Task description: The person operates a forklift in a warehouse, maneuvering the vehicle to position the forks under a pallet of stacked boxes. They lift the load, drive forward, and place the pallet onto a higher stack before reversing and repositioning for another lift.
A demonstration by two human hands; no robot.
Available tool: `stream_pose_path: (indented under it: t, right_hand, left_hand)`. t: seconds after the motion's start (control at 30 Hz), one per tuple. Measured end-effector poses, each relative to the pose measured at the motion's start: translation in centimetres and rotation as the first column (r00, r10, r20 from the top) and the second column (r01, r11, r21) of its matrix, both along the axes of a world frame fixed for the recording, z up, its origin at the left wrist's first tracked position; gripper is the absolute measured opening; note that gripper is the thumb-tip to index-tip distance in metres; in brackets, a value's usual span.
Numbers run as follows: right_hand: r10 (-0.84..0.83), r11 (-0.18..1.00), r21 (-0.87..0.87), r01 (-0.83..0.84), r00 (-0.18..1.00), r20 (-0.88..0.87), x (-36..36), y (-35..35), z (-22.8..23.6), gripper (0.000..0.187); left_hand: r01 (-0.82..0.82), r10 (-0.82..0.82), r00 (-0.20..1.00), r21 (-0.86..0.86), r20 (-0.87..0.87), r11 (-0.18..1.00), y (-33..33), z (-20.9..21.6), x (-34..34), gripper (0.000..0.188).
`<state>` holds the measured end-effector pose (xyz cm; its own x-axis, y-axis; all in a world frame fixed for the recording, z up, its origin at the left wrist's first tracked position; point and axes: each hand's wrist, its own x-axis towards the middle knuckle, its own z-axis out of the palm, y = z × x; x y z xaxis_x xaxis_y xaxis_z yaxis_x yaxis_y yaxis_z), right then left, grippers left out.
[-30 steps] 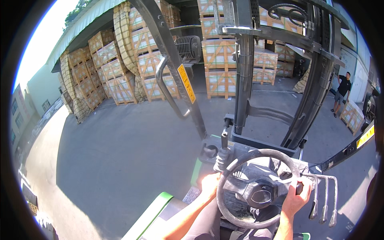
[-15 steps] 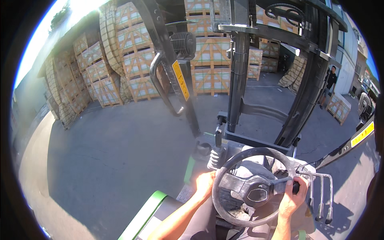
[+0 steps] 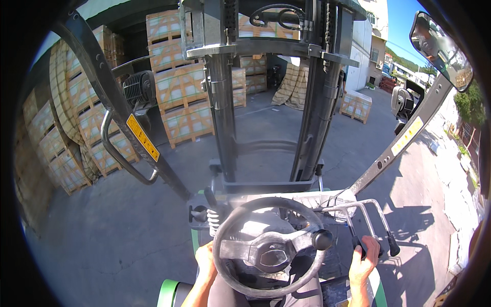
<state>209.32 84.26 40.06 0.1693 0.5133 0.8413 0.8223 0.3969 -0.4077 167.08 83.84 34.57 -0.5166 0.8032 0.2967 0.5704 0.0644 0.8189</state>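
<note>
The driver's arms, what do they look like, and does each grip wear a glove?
No gloves: the left grip and the right grip are plain bare hands. The forearms are slim and uncovered too; no sleeves show before the picture's lower edge. I see no watch, cables or markings.

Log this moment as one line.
left hand: at left rim of steering wheel | right hand: closed on control lever | wheel knob: untouched

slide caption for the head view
Left grip at steering wheel, right grip on control levers, stacked crates beyond the mast.
</note>
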Motion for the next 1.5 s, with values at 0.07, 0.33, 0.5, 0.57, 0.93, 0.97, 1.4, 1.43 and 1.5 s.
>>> stream_pose_path:
  t: [0.07, 0.33, 0.5, 0.57, 0.93, 0.97, 1.4, 1.43, 1.5]
  right_hand:
    - [0.085, 0.995, -0.049, -0.091, 0.99, -0.115, -0.7, 0.7, -0.7, 0.021]
    - [0.055, 0.998, 0.01, -0.054, 0.983, -0.174, -4.1, 6.2, 3.0, 0.011]
    - [-0.003, 0.999, -0.032, 0.0, 0.996, -0.09, -5.9, 9.2, 6.3, 0.005]
    - [-0.032, 0.999, 0.018, 0.033, 0.996, -0.082, -6.9, 10.2, 7.0, 0.006]
    - [0.029, 1.0, 0.01, -0.027, 0.973, -0.229, -11.4, 10.1, 8.5, 0.01]
    - [0.013, 1.0, 0.002, -0.012, 0.973, -0.228, -11.8, 10.0, 8.6, 0.01]
    - [-0.085, 0.996, -0.042, 0.076, 0.959, -0.271, -16.6, 9.3, 8.7, 0.011]
    - [-0.116, 0.993, -0.05, 0.107, 0.959, -0.26, -17.0, 9.3, 8.8, 0.011]
    - [-0.12, 0.993, -0.053, 0.11, 0.954, -0.276, -17.8, 9.1, 8.9, 0.011]
  left_hand:
    - [0.007, -0.004, 1.0, -0.138, 0.026, 0.99, 0.2, 0.0, -1.0, 0.015]
    - [0.047, -0.036, 0.998, -0.21, 0.059, 0.977, 1.2, -0.2, -4.6, 0.02]
    - [0.061, -0.06, 0.998, -0.251, 0.013, 0.966, 1.8, 0.1, -6.5, 0.021]
    - [0.076, -0.06, 0.995, -0.221, 0.081, 0.972, 1.9, 0.5, -7.2, 0.022]
    - [0.117, -0.114, 0.993, -0.143, 0.027, 0.983, 2.8, 1.7, -11.6, 0.013]
    - [0.123, -0.125, 0.992, -0.079, -0.02, 0.989, 3.0, 1.6, -12.0, 0.013]
    - [0.155, -0.156, 0.988, -0.057, -0.012, 0.986, 5.6, -0.2, -17.6, 0.016]
    - [0.169, -0.17, 0.985, -0.041, -0.038, 0.985, 5.9, -0.4, -18.1, 0.016]
    - [0.197, -0.198, 0.976, -0.017, -0.092, 0.98, 6.3, -0.8, -19.2, 0.016]
